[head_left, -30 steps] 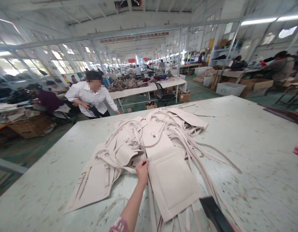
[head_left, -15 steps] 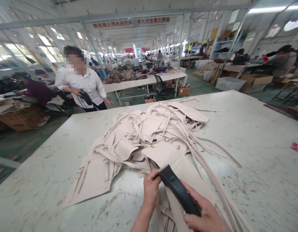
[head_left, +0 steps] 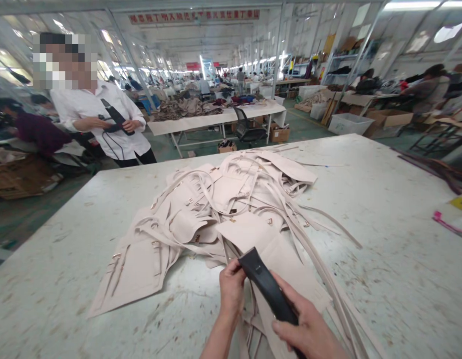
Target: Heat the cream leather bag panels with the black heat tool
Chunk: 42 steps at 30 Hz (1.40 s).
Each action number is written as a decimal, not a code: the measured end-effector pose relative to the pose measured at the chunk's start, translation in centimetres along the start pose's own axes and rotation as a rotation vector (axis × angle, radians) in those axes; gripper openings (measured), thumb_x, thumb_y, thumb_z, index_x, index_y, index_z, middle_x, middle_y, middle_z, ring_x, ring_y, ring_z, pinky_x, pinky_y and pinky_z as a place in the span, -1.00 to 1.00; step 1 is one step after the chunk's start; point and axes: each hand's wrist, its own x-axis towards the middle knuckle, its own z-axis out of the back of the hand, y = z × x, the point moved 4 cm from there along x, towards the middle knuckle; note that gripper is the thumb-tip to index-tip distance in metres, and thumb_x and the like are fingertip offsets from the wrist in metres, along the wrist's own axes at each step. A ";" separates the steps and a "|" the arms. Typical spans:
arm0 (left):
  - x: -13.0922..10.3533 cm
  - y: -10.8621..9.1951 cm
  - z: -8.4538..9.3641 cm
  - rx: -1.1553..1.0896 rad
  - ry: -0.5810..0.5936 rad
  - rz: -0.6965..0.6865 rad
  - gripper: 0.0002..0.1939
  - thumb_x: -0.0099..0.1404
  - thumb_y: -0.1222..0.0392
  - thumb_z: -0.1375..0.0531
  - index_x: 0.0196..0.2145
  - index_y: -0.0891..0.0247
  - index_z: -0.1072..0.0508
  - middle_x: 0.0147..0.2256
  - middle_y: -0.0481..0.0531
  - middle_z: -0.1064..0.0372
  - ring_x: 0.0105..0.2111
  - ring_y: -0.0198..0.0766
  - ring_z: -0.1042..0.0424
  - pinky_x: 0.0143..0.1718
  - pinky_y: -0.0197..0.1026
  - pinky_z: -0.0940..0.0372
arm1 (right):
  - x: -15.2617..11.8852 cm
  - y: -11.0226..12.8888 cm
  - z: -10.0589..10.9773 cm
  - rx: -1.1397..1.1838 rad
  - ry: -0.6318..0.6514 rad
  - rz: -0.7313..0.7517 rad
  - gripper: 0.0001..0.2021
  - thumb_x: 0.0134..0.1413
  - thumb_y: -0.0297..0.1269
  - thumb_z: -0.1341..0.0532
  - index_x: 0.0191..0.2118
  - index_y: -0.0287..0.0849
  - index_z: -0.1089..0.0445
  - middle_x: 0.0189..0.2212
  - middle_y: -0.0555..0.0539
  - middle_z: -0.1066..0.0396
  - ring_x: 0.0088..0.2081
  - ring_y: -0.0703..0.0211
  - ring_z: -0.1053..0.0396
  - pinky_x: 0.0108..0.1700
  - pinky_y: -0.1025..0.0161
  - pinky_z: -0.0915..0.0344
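A bench [head_left: 384, 219], its far edge beyond a beige heap [head_left: 195, 199] ahead, leaves room left of the left hand [head_left: 231, 290], which pinches the edge of a panel [head_left: 287, 252] beside a black tool [head_left: 268, 286] gripped in the right hand [head_left: 308, 321].

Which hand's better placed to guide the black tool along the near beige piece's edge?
Right, most likely: the right hand grips the black tool, its tip by the edge of the near beige piece. The left hand is beside that tip, so it seems better for steadying.
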 end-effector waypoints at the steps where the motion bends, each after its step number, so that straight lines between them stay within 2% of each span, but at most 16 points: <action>1: -0.1 0.1 0.0 -0.008 -0.001 0.007 -0.81 -0.17 0.29 -0.27 -0.48 0.32 -0.50 -0.50 -0.01 -0.43 -0.48 -0.30 -0.34 -0.41 -0.29 -0.24 | 0.0 0.0 -0.3 0.007 -0.013 -0.007 -0.30 -0.29 -0.43 -0.09 0.12 -0.07 -0.05 -0.42 0.08 -0.38 -0.63 0.38 -0.09 -0.61 0.39 -0.08; 3: -0.3 0.3 0.0 -0.044 -0.009 0.038 -0.78 -0.17 0.32 -0.26 -0.44 0.31 -0.50 -0.49 -0.03 -0.43 -0.50 -0.34 -0.34 -0.41 -0.30 -0.24 | 0.1 -0.2 -0.7 0.049 0.004 -0.014 -0.29 -0.29 -0.43 -0.09 0.13 -0.07 -0.02 -0.54 0.12 -0.32 -0.66 0.40 -0.06 -0.63 0.40 -0.06; 7: -0.7 0.7 0.2 -0.102 0.031 0.092 -0.73 -0.15 0.35 -0.25 -0.37 0.32 -0.49 -0.44 0.00 -0.43 -0.47 -0.34 -0.35 -0.40 -0.32 -0.24 | 0.7 -1.0 -0.6 0.159 0.073 -0.039 -0.25 -0.31 -0.43 -0.13 0.15 -0.11 0.03 -0.50 0.08 -0.36 -0.68 0.42 -0.10 -0.67 0.42 -0.09; 10: -1.1 0.9 0.6 -0.143 0.051 0.119 -0.74 -0.08 0.32 -0.24 -0.33 0.30 -0.48 -0.41 0.01 -0.43 -0.44 -0.34 -0.36 -0.39 -0.32 -0.25 | 1.5 -1.0 0.9 0.193 -0.013 -0.008 -0.28 -0.19 -0.38 -0.15 0.17 -0.16 0.09 -0.63 0.12 -0.31 -0.70 0.39 -0.14 -0.66 0.41 -0.18; 13: -1.1 1.0 1.4 -0.174 0.010 0.119 -0.74 -0.08 0.32 -0.25 -0.33 0.28 -0.48 -0.42 -0.02 -0.43 -0.44 -0.36 -0.36 -0.37 -0.33 -0.26 | 1.9 -1.2 2.7 0.183 -0.110 0.013 -0.30 -0.12 -0.34 -0.16 0.18 -0.18 0.13 -0.67 0.14 -0.29 -0.70 0.38 -0.19 -0.66 0.42 -0.21; 17: -0.9 1.4 2.7 -0.205 -0.060 0.097 -0.71 -0.12 0.33 -0.27 -0.34 0.30 -0.47 -0.38 0.00 -0.43 -0.39 -0.33 -0.38 -0.30 -0.31 -0.27 | 1.4 -3.4 4.0 0.186 -0.144 -0.060 -0.29 -0.11 -0.29 -0.17 0.18 -0.20 0.15 -0.70 0.13 -0.29 -0.71 0.36 -0.19 -0.69 0.42 -0.20; 22: -0.9 3.1 3.7 -0.215 -0.096 0.107 -0.69 -0.05 0.31 -0.24 -0.26 0.30 -0.39 -0.31 0.02 -0.42 -0.35 -0.31 -0.39 -0.28 -0.29 -0.27 | 1.0 -6.2 2.8 0.262 -0.002 -0.090 -0.28 -0.17 -0.34 -0.18 0.17 -0.21 0.11 -0.70 0.11 -0.33 -0.73 0.40 -0.15 -0.70 0.45 -0.17; 27: -0.6 4.8 3.9 -0.202 -0.147 0.137 -0.66 -0.06 0.30 -0.26 -0.28 0.24 -0.29 -0.37 -0.03 -0.43 -0.42 -0.32 -0.40 -0.34 -0.28 -0.26 | 2.0 -7.2 1.3 0.281 0.042 -0.098 -0.31 -0.22 -0.43 -0.15 0.13 -0.08 0.01 -0.46 0.05 -0.39 -0.71 0.43 -0.20 -0.70 0.42 -0.20; 32: 0.2 4.8 3.8 -0.245 -0.183 0.136 -0.67 -0.09 0.28 -0.27 -0.32 0.26 -0.28 -0.42 -0.04 -0.43 -0.47 -0.32 -0.40 -0.36 -0.28 -0.25 | 2.9 -7.0 1.1 0.228 0.046 -0.113 -0.33 -0.25 -0.45 -0.16 0.10 -0.01 -0.06 -0.31 0.02 -0.37 -0.70 0.41 -0.25 -0.71 0.39 -0.21; 35: 0.4 4.4 3.7 -0.260 -0.186 0.136 -0.68 -0.10 0.28 -0.28 -0.35 0.25 -0.28 -0.46 -0.09 -0.41 -0.49 -0.34 -0.39 -0.37 -0.29 -0.25 | 3.4 -5.7 1.7 0.238 0.018 -0.049 -0.35 -0.23 -0.43 -0.18 0.10 -0.08 -0.07 -0.45 0.06 -0.37 -0.69 0.40 -0.22 -0.69 0.40 -0.21; 38: 0.3 4.0 3.5 -0.264 -0.179 0.140 -0.67 -0.10 0.28 -0.29 -0.34 0.26 -0.29 -0.45 -0.08 -0.42 -0.48 -0.34 -0.40 -0.36 -0.29 -0.25 | 3.5 -4.6 3.0 0.242 -0.083 0.009 -0.34 -0.15 -0.40 -0.17 0.14 -0.13 0.04 -0.64 0.14 -0.30 -0.68 0.38 -0.21 -0.66 0.42 -0.22; 40: 0.1 3.8 3.3 -0.270 -0.171 0.148 -0.65 -0.10 0.28 -0.29 -0.32 0.26 -0.29 -0.42 -0.05 -0.43 -0.46 -0.32 -0.41 -0.36 -0.28 -0.26 | 3.2 -4.4 3.6 0.231 -0.102 0.000 -0.31 -0.13 -0.40 -0.15 0.16 -0.14 0.10 -0.66 0.16 -0.29 -0.68 0.38 -0.21 -0.67 0.42 -0.21; 42: 0.0 3.8 3.2 -0.278 -0.167 0.159 -0.64 -0.11 0.29 -0.29 -0.32 0.27 -0.29 -0.42 -0.03 -0.43 -0.46 -0.31 -0.41 -0.37 -0.28 -0.26 | 2.6 -4.6 3.3 0.196 -0.050 -0.031 -0.30 -0.17 -0.45 -0.15 0.16 -0.13 0.07 -0.62 0.13 -0.33 -0.69 0.39 -0.19 -0.68 0.43 -0.19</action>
